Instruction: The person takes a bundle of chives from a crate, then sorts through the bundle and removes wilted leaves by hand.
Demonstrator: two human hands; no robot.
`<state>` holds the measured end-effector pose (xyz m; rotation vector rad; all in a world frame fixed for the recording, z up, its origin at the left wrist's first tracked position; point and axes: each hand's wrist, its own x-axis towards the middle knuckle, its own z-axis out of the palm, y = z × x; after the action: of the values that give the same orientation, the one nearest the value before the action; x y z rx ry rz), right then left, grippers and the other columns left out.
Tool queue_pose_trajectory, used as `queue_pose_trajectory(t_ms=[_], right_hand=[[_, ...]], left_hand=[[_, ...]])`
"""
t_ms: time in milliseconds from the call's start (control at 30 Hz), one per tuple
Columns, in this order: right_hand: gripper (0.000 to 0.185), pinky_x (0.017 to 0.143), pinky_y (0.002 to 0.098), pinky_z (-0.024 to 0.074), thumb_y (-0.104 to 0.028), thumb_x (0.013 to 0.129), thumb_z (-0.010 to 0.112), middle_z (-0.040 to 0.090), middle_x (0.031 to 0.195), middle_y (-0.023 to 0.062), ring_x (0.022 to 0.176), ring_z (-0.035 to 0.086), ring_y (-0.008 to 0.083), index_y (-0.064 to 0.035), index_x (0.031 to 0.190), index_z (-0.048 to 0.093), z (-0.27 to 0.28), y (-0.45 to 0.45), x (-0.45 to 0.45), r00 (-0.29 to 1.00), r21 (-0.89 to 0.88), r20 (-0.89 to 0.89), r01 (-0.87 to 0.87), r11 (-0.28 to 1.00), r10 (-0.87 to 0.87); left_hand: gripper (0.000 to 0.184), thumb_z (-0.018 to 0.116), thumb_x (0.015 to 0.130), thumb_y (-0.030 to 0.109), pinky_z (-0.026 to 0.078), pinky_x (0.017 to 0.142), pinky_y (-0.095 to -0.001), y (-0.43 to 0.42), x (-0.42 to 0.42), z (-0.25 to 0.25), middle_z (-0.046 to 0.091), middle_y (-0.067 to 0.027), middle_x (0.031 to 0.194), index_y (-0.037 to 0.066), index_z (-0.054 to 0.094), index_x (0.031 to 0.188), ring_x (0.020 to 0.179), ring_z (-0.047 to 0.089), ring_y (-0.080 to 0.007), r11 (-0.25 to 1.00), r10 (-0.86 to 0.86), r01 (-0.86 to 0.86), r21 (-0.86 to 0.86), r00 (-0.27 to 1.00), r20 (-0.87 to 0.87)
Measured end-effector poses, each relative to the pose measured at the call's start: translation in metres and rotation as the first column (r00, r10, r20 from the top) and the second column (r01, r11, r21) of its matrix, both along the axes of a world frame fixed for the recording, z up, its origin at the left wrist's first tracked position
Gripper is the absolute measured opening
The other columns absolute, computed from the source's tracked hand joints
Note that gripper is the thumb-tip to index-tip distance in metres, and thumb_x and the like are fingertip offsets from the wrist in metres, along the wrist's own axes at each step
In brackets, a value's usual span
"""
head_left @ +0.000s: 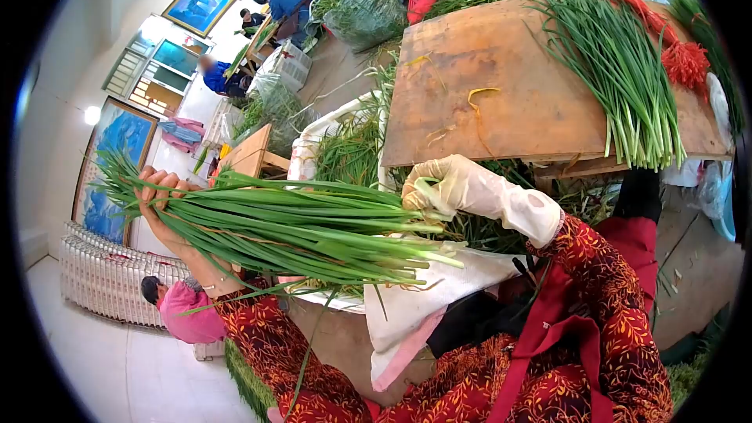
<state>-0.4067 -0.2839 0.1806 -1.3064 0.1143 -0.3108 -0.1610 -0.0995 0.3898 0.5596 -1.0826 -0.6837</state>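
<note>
One bundle of long green leaves [298,227], held between two hands: bare left hand [163,188] clasps the leafy end, palm hidden behind blades; gloved right hand [439,186] is closed on a pale stalk [427,194] at the other end, fingertips hard to make out. White basket [304,153], left of the glove, is partly covered by the bundle; wooden board [486,43], just beyond the glove, bears a second bundle [619,70], with further greens [709,39] at far right cut off by the dark lens edge.

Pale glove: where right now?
Head view, right of centre: the pale glove is on the right hand, at the stem end of the held green bunch, just below the wooden board in the picture.
</note>
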Motion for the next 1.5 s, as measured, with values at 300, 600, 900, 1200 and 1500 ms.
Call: queue_pose_trajectory(t_ms=[300,600,900,1200,1500], right_hand=[[0.02,0.057,0.0283,0.043,-0.022,0.079,0.056,0.058,0.064,0.0085,0.059,0.052,0.0122,-0.0023,0.081,0.058,-0.007,0.013,-0.018,0.972,-0.423,-0.127,0.13,0.897,-0.2],[0.032,0.069,0.0372,0.0471,-0.033,0.074,0.058,0.063,0.084,0.0138,0.08,0.06,0.0288,-0.0066,0.092,0.061,-0.129,-0.013,-0.053,0.591,-0.664,-0.705,-0.356,0.657,-0.392],[0.058,0.085,0.0269,0.0417,-0.037,0.081,0.056,0.05,0.122,0.0077,0.108,0.047,0.0137,-0.0024,0.125,0.043,-0.066,0.0,0.001,0.971,0.026,0.082,-0.226,0.974,0.224],[0.04,0.043,0.0185,0.026,-0.04,0.088,0.047,0.046,0.065,-0.0034,0.048,0.032,0.0034,-0.0043,0.105,0.055,-0.046,-0.012,0.018,0.929,0.45,0.359,-0.262,0.853,0.096],[0.046,0.053,0.0196,0.0398,-0.045,0.079,0.057,0.06,0.082,0.0051,0.066,0.053,0.0104,-0.0035,0.099,0.057,-0.124,-0.022,-0.022,0.855,-0.112,-0.478,0.165,0.98,-0.198]], left_hand=[[0.009,0.044,0.091,0.017,0.04,0.066,-0.0269,-0.01,-0.009,-0.01,0.045,0.0063,0.073,0.011,0.041,0.097,0.063,0.043,-0.0055,0.972,-0.224,0.223,0.074,0.975,0.002],[0.021,0.044,0.087,0.013,0.039,0.077,-0.028,0.033,0.028,0.001,0.045,0.0045,0.081,0.007,0.04,0.107,0.071,0.041,-0.0064,0.99,-0.133,0.134,-0.043,0.991,0.018],[0.017,0.046,0.087,0.014,0.041,0.073,-0.0225,0.02,0.019,-0.005,0.046,0.0001,0.078,0.004,0.043,0.1,0.072,0.046,-0.009,0.987,0.162,-0.162,-0.016,0.987,0.013],[0.006,0.039,0.09,0.012,0.034,0.092,-0.0319,0.008,0.029,-0.007,0.046,0.0023,0.073,0.007,0.042,0.088,0.071,0.048,-0.0086,0.99,0.124,-0.118,0.073,0.989,-0.083],[0.013,0.04,0.091,0.019,0.036,0.091,-0.0292,-0.007,-0.037,-0.013,0.048,0.0011,0.078,0.008,0.046,0.086,0.08,0.048,-0.0103,0.758,0.646,-0.647,0.079,0.762,0.045]])
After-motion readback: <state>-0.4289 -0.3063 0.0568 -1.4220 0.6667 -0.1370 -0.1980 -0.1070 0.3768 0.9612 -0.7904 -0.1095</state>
